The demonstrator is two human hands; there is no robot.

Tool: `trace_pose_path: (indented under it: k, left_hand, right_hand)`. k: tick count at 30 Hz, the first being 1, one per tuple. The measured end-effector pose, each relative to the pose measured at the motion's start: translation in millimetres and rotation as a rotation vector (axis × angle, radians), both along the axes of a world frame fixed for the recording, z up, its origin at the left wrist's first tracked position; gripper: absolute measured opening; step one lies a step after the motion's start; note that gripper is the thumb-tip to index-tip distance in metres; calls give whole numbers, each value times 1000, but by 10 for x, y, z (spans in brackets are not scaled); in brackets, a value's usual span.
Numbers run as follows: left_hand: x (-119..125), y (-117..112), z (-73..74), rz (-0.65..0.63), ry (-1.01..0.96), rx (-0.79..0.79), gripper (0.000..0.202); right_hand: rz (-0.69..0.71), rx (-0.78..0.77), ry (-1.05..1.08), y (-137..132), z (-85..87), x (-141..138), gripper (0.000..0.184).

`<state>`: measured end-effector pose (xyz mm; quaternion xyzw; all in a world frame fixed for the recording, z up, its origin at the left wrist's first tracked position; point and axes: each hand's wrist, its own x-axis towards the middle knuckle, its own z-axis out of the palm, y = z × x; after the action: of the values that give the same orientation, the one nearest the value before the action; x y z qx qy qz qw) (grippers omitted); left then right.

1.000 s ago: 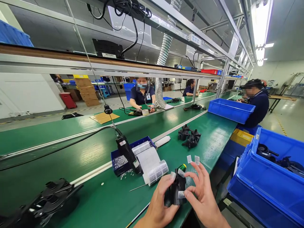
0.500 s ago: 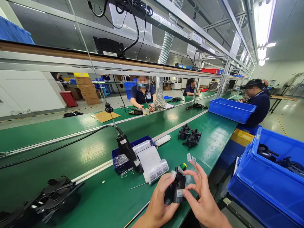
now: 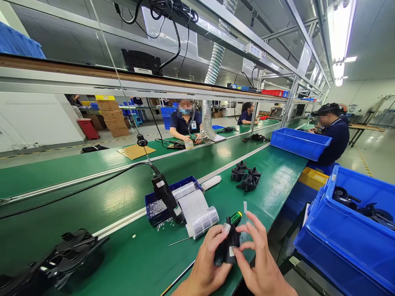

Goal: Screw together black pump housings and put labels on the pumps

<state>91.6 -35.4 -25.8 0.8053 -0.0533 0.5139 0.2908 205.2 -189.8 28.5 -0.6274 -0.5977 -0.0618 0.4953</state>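
At bench (image 3: 138, 263), left hand (image 3: 206, 258) holding black part (image 3: 232, 239)

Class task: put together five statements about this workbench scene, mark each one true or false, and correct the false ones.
1. The left hand holds a black part. True.

2. The right hand grips the green handle. False: its thumb is at the white label on the black part; the green handle is just beyond.

3. A cluster of black pieces sits on the green table beyond the hands. True.

4. The large blue bin in the right foreground is empty. False: black assemblies lie in it.

5. The label roll has printed labels on it. True.
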Motion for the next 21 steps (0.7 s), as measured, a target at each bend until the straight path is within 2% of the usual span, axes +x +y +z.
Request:
trace_pose_path:
  k: [5,9,12,14,16,18,20,21]
  left_hand:
    - [4,-15,34,-94,-40,12,66]
    - [8,-37,-6,-64,-60,-45,66]
    - [11,-47,-16,-68,-60,-72,65]
    - [10,-55,-18,-117,-64,-5,66]
    - [3,-71,-39,-145,-62,122,70]
    - [-5,-92,-85,-109,-17,221,77]
    - [-4,-111,-138,-47,49,218,87]
    - [-1,-118,-158,-31,71,190,91]
  right_hand:
    - [-52,-80,302,-26,-13,-52,85]
    - [-134,-113,445,-78,-21,105,93]
    - [-67,-144,643,-80,-95,201,96]
    - [-15,-191,724,-59,-189,151,107]
    - [16,-263,741,-30,-292,35,122]
    - [4,-270,683,-2,-348,-37,127]
    - [-114,-199,530,-14,-288,51,123]
    - [-215,-134,416,-54,-199,173,119]
